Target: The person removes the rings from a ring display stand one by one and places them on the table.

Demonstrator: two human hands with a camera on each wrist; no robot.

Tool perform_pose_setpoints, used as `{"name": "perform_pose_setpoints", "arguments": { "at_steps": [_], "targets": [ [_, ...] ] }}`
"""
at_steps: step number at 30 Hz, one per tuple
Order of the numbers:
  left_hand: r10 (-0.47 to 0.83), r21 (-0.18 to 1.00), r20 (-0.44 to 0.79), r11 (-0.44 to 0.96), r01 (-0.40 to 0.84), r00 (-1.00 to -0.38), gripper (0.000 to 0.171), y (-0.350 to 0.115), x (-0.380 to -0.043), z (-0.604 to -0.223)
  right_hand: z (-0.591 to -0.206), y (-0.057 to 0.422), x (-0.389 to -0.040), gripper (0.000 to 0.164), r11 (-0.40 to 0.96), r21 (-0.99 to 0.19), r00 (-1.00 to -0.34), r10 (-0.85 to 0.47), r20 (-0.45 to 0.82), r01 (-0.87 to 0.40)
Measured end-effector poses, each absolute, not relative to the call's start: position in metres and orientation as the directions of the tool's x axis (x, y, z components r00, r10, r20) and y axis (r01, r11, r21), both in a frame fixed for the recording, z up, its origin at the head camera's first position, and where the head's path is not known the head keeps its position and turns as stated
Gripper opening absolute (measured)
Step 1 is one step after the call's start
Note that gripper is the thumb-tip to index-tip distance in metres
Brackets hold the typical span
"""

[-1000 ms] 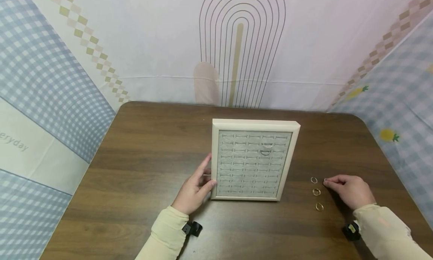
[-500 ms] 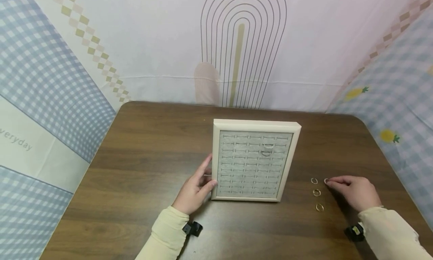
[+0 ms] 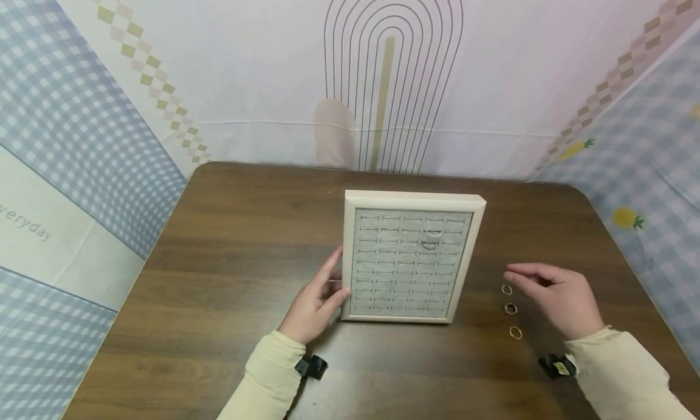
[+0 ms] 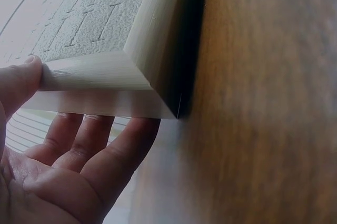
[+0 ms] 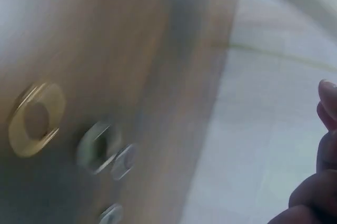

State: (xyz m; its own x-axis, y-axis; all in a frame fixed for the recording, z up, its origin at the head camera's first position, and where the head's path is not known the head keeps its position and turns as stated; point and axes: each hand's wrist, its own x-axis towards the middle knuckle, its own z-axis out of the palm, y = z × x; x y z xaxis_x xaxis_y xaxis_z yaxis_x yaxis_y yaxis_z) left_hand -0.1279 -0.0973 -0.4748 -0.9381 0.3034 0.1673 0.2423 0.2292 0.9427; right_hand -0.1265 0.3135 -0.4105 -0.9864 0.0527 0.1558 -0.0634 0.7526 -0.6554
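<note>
Head camera: "veryday" (image 3: 24, 223) is legible on the gingham wall cloth (image 3: 65, 98), its start cut off. A left hand (image 3: 307, 312) grips the near edge of a slotted ring display (image 3: 414, 201), long axis rising from the wood-grain table (image 3: 246, 244). Right of the display, a thin ring (image 3: 507, 293), a dark-toned ring (image 3: 511, 313) and a gold ring (image 3: 516, 338) form a row. The right hand (image 3: 566, 298), nearer them, has its fingertips together just beyond the thin ring, display to their left; whether they pinch anything cannot be told.

rings (image 3: 511, 314) on the table (image 3: 246, 256), right of the frame (image 3: 404, 265)
</note>
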Motion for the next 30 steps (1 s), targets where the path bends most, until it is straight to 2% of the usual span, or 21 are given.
{"name": "perform_pose_setpoints", "arguments": {
  "at_steps": [8,17,30],
  "targets": [
    [0.297,0.946,0.152,0.234,0.226,-0.943,0.077,-0.099,-0.129,-0.476,-0.387,0.265,-0.134,0.012,0.686,-0.694,-0.954,0.000,0.301,-0.219],
    [0.296,0.949,0.149,0.224,0.221,-0.943,0.078,-0.101,-0.130,-0.475,-0.375,0.230,-0.148,0.018,0.620,-0.711,-0.924,-0.062,0.377,-0.332],
    [0.317,0.952,0.145,0.213,0.219,-0.937,0.079,-0.098,-0.128,-0.473,-0.359,0.204,-0.159,0.016,0.630,-0.690,-0.921,-0.112,0.373,-0.356]
  ]
}}
